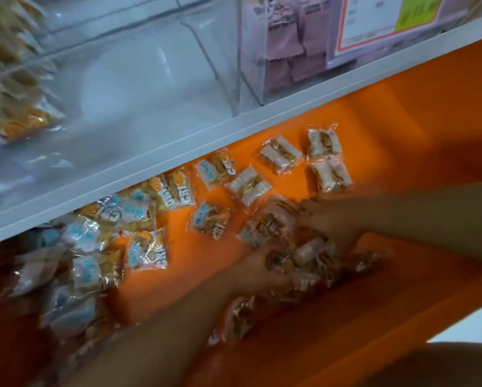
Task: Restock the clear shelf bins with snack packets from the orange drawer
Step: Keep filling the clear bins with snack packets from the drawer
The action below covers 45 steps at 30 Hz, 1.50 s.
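— While both arms are reaching into the orange drawer (pixel 401 113), what are the hands doing?

— They are closing in on a heap of packets (pixel 312 255) that is lying in the near right part of the drawer. The left hand (pixel 273 270) is coming in from the near left, and its fingers are curling round packets at the heap's left edge. The right hand (pixel 327 223) is coming in from the right and is curling its fingers over the far edge of the same heap.

— So both are holding something?

— Yes, both are gripping the heap from opposite sides, though blur is hiding the single fingers.

— Where are the other packets lying?

— Pink-labelled packets (pixel 281 153) are lying loose on the drawer floor beyond the hands, most of them apart from each other. Blue-labelled packets (pixel 139 210) are piling up to the left, and the far ones are reaching under the white shelf edge (pixel 178 141).

— And above that edge?

— Bins are standing side by side. The left bin (pixel 39 60) is holding yellow packets (pixel 22 124), badly blurred. The middle bin (pixel 139 88) is sitting just beside it. The right bin (pixel 251 79) is holding lilac packets (pixel 284 43) and is carrying a price label (pixel 387 20) on its front.
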Available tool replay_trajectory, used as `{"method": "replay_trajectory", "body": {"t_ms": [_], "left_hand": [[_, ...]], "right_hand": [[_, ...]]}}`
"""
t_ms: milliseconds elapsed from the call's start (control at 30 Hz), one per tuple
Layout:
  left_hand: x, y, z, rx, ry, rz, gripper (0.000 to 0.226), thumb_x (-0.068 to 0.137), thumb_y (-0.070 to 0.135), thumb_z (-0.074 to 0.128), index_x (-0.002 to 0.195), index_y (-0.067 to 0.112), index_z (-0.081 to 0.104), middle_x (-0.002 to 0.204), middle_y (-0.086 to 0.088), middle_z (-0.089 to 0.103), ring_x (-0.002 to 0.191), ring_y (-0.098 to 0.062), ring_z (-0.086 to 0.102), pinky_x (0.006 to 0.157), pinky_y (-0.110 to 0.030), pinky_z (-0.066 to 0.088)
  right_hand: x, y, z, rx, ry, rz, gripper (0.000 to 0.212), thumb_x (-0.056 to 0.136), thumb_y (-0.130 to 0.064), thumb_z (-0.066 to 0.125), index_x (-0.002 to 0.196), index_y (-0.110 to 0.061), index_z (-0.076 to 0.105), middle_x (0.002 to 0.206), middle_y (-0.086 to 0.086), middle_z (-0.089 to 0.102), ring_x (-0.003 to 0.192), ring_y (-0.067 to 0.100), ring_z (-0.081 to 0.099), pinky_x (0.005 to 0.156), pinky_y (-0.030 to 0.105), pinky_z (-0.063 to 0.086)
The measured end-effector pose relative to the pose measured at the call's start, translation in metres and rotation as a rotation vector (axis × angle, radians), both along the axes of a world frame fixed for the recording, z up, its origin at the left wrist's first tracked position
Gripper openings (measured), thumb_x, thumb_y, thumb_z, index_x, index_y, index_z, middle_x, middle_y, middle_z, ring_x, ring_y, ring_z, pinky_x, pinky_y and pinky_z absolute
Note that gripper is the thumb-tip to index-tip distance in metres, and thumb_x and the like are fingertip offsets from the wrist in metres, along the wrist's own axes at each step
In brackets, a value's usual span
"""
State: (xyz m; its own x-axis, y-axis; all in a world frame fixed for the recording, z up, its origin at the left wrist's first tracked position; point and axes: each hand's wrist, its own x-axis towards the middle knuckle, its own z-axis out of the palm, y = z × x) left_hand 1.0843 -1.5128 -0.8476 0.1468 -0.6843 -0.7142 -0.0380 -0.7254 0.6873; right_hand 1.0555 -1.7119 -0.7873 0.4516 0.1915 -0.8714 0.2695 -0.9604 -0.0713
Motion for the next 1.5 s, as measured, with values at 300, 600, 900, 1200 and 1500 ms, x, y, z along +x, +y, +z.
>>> {"method": "replay_trajectory", "body": {"t_ms": [300, 600, 900, 1200, 1500], "left_hand": [[-0.008, 0.005, 0.002, 0.025, 0.055, -0.018, 0.093, 0.076, 0.049, 0.073, 0.150, 0.026, 0.021, 0.156, -0.001, 0.021, 0.137, -0.017, 0.032, 0.106, -0.024, 0.034], [-0.011, 0.005, 0.004, -0.023, -0.088, 0.020, 0.069, 0.086, 0.025, 0.070, 0.145, 0.018, 0.035, 0.143, -0.001, 0.043, 0.114, -0.009, 0.048, 0.083, -0.014, 0.041], [0.010, 0.028, 0.036, -0.091, -0.251, 0.105, 0.056, 0.084, 0.022, 0.071, 0.135, 0.029, 0.047, 0.130, 0.006, 0.050, 0.105, -0.004, 0.048, 0.080, -0.014, 0.044], [0.023, 0.068, 0.129, -0.301, -0.534, 0.242, 0.054, 0.080, 0.028, 0.075, 0.127, 0.038, 0.051, 0.123, 0.018, 0.053, 0.103, -0.010, 0.059, 0.080, -0.004, 0.039], [0.003, 0.136, 0.245, -0.536, -0.842, 0.236, 0.049, 0.079, 0.022, 0.075, 0.123, 0.032, 0.055, 0.120, 0.009, 0.059, 0.110, 0.000, 0.052, 0.095, -0.012, 0.037]], "right_hand": [[-0.005, 0.002, -0.030, 0.048, 0.077, 0.021, 0.083, 0.058, -0.062, 0.073, 0.132, -0.038, 0.042, 0.153, 0.003, 0.003, 0.136, 0.039, 0.009, 0.102, 0.054, 0.035], [-0.006, 0.013, -0.026, 0.121, 0.047, 0.044, 0.055, 0.077, -0.040, 0.072, 0.126, -0.027, 0.051, 0.151, 0.005, 0.015, 0.131, 0.026, 0.019, 0.098, 0.036, 0.030], [0.005, 0.021, -0.001, 0.185, -0.121, 0.058, 0.035, 0.080, -0.033, 0.066, 0.113, -0.022, 0.062, 0.140, 0.000, 0.027, 0.128, 0.025, 0.023, 0.090, 0.031, 0.037], [-0.003, 0.044, 0.095, 0.229, -0.581, -0.064, 0.039, 0.068, -0.046, 0.062, 0.105, -0.032, 0.065, 0.134, -0.002, 0.034, 0.128, 0.024, 0.030, 0.097, 0.042, 0.042], [-0.038, 0.105, 0.213, 0.241, -1.000, 0.055, 0.043, 0.072, -0.044, 0.071, 0.112, -0.030, 0.066, 0.133, 0.001, 0.037, 0.126, 0.022, 0.026, 0.102, 0.033, 0.034]]}}
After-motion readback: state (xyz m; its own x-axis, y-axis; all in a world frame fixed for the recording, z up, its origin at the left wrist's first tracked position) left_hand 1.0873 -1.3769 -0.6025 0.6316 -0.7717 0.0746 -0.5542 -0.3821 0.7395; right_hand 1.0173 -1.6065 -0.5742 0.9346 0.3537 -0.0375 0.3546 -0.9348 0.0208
